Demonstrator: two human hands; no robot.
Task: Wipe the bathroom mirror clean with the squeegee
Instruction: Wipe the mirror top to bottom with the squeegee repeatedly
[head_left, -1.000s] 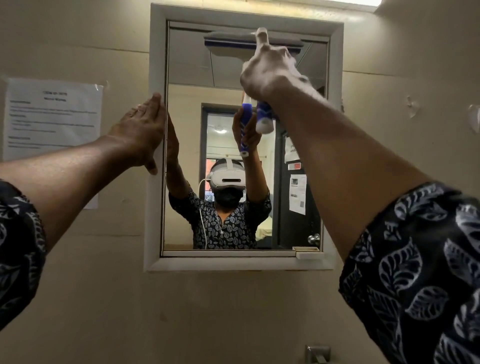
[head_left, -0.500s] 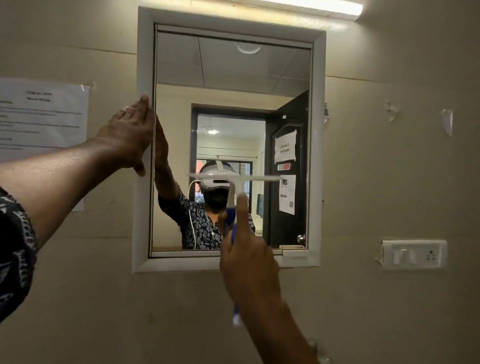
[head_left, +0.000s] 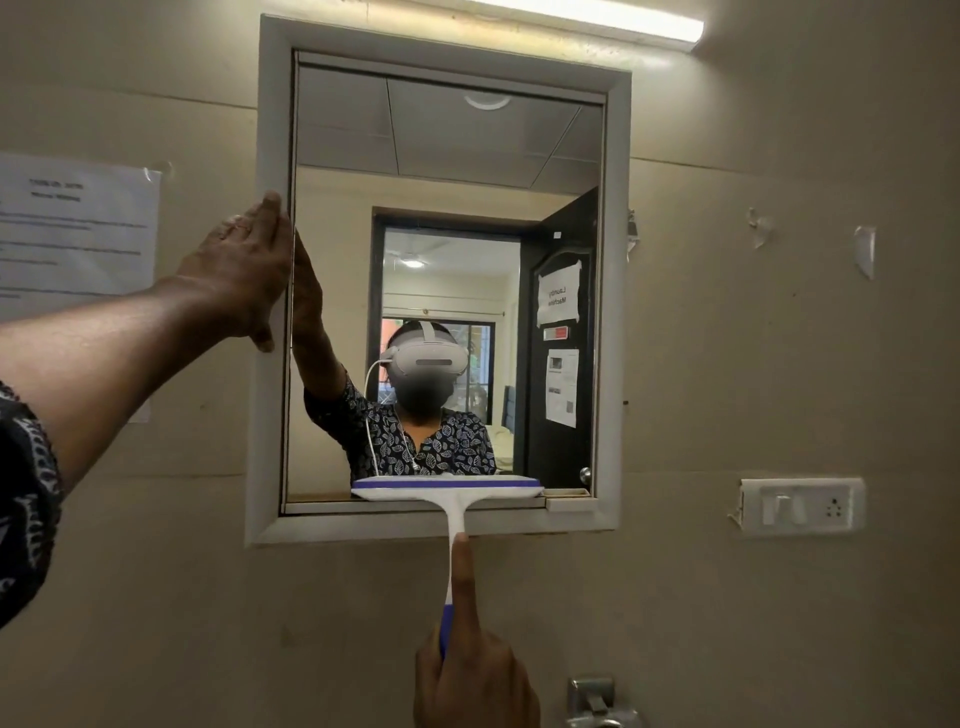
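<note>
Squeegee (head_left: 447, 493): our blade lies along the bottom edge of the mirror (head_left: 447, 156);
Right hand (head_left: 475, 680): below the mirror, we grip the squeegee handle;
Left hand (head_left: 244, 270): flat, fingers straight, on the mirror's left frame

One mirror (head_left: 447, 156) hangs mid-frame; one squeegee (head_left: 448, 496) sits at its lower edge; two hands show, the left hand (head_left: 244, 270) at the mirror's left border, the right hand (head_left: 472, 686) at bottom centre; one paper notice (head_left: 78, 234) at the left edge; one tube light (head_left: 597, 18) along the top; one switch plate (head_left: 802, 506) at the right; two tape scraps (head_left: 758, 226) at the upper right; one metal fitting (head_left: 597, 701) at the bottom; three papers (head_left: 558, 299) on one door (head_left: 561, 452), reflected in the glass.
</note>
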